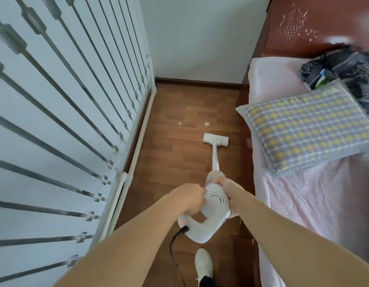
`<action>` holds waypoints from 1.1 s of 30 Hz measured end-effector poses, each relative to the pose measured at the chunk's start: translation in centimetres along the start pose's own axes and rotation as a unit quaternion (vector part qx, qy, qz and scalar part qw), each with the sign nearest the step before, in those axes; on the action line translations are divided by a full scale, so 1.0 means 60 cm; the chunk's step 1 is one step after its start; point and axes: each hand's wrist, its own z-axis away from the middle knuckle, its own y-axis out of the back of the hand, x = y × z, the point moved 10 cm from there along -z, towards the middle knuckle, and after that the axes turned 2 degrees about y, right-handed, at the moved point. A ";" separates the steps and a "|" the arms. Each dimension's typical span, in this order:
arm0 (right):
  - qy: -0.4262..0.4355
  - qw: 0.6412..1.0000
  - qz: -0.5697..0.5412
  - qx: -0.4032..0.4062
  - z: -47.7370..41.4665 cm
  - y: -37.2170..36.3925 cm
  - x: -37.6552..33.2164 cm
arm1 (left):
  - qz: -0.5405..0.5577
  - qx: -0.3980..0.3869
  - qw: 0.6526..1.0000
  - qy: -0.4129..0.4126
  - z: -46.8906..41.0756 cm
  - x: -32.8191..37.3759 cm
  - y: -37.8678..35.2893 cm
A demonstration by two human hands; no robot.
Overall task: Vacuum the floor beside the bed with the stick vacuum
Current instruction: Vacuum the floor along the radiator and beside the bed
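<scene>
Left hand (189, 198): closed on the left flank of the white plastic stick vacuum body (214, 206).
Right hand (228, 192): wrapped around the body's right flank.
Black power cord (175, 247): plugged at 6 o'clock of the body.
White shoe (204, 264): on the floor at 6 o'clock.
White rectangular floor head (216, 139): flat on brown wood-plank floor (171, 154), at 12 o'clock of the hands.
Two crumpled white paper scraps (206, 124): just beyond the head.
Pink-sheeted bed (303, 195): at 3 o'clock, checked pillow (307, 125) on it.
White radiator (61, 112): at 9 o'clock.

left hand (189, 200) clenched | right hand (229, 193) clenched (both arms outstretched)
</scene>
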 end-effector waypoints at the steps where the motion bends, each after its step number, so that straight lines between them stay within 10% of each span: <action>1: 0.000 1.000 -0.001 0.001 0.008 0.002 0.014 | -0.007 -0.004 1.000 0.000 0.012 0.003 -0.011; 19: -0.036 0.999 -0.005 -0.019 0.175 -0.073 0.253 | -0.104 -0.023 0.994 0.003 0.223 -0.046 -0.176; 33: -0.031 0.999 0.029 -0.033 0.090 -0.089 0.109 | -0.036 -0.001 0.999 0.029 0.130 -0.066 -0.066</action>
